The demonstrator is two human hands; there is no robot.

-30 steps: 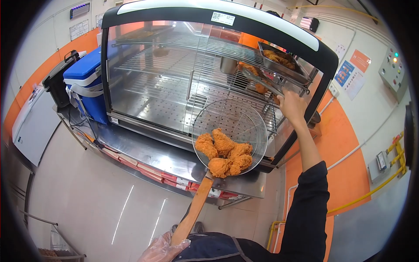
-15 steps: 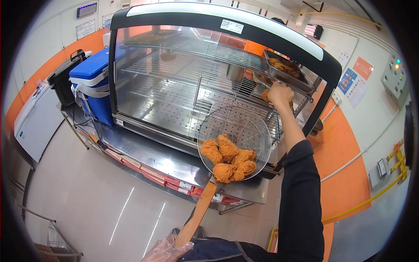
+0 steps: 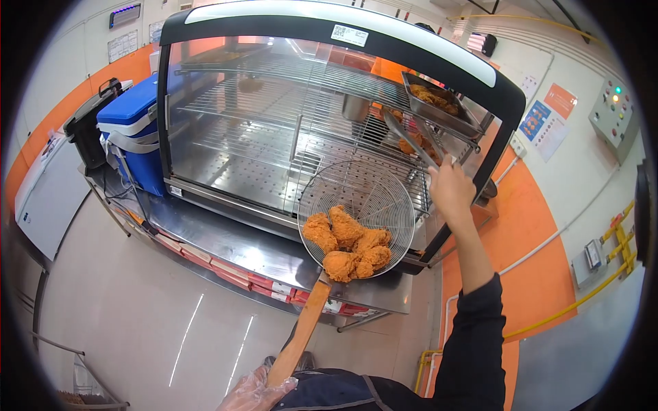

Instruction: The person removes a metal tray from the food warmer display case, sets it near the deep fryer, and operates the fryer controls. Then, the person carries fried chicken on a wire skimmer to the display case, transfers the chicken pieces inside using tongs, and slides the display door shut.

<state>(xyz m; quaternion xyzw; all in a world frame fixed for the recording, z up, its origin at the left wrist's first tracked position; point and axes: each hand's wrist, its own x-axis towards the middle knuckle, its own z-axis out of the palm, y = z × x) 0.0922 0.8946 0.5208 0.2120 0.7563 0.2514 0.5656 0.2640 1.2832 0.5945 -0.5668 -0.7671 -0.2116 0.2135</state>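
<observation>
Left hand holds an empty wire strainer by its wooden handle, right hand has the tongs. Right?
Not quite: the wire strainer isn't empty. The head view shows fried chicken pieces lying in it. The rest stands: left hand on the wooden handle, right hand holding the tongs.

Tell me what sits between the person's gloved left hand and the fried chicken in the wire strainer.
In the head view, the wooden handle spans that stretch, running from the left hand to the strainer holding the chicken.
</observation>
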